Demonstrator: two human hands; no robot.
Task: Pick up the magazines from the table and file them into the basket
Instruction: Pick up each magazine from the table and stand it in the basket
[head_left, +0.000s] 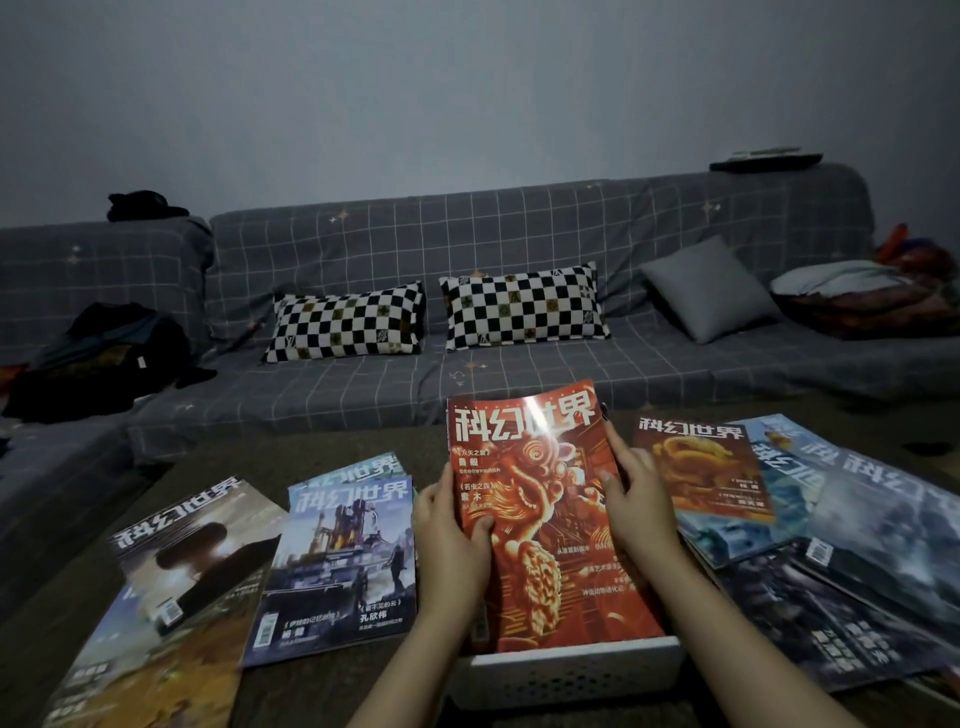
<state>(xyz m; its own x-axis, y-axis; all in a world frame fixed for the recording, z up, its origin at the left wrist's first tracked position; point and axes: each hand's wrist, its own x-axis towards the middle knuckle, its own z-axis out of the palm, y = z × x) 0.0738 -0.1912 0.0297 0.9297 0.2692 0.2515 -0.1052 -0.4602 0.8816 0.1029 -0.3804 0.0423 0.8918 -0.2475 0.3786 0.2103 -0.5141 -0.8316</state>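
Head view: both hands hold one red magazine upright, its cover facing the camera and its lower edge sunk inside the white basket at the near edge of the table. The left hand grips the magazine's left edge, thumb curled over the cover and the other fingers hidden behind it. The right hand grips the right edge, thumb lying on the cover, the index finger stretched up along the edge toward the top corner. The basket's perforated front wall shows just below the grip, between the two forearms.

Left of the left hand, almost touching its knuckles, lies a blue-grey magazine flat on the table, with another blue one peeking out from under its far edge. Further left of that, a dark-covered magazine overlaps a yellowish one nearest the camera.

Right of the right hand, an orange magazine lies on top of a fanned spread of blue and grey magazines that reaches to the right border of the view.

Beyond the grip stands a grey checked sofa carrying two black-and-white chequered cushions, a plain grey cushion and dark clothes on its left seat
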